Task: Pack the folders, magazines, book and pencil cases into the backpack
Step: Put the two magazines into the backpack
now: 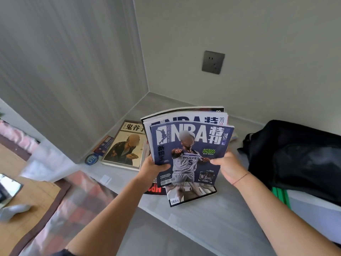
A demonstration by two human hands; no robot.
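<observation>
Dark grey square wall socket (pixel 213 62), upper right of centre, set in a plain off-white wall (pixel 258 30). Ribbed grey wall panel (pixel 64 61) fills upper left; the two meet at a corner above centre. Pale grey stone-look ledge (pixel 212 222) runs from that corner down to lower right. Small white square tab (pixel 105 179) lies on the ledge's left edge. Pink and grey checked blanket (pixel 83 198) lower left, beside a tan woven mat with dark brown border (pixel 31 196). Dark-screened phone (pixel 9 187) at far left edge, on the mat. Soft grey object (pixel 13 211) below it, blurred, kind unclear.
</observation>
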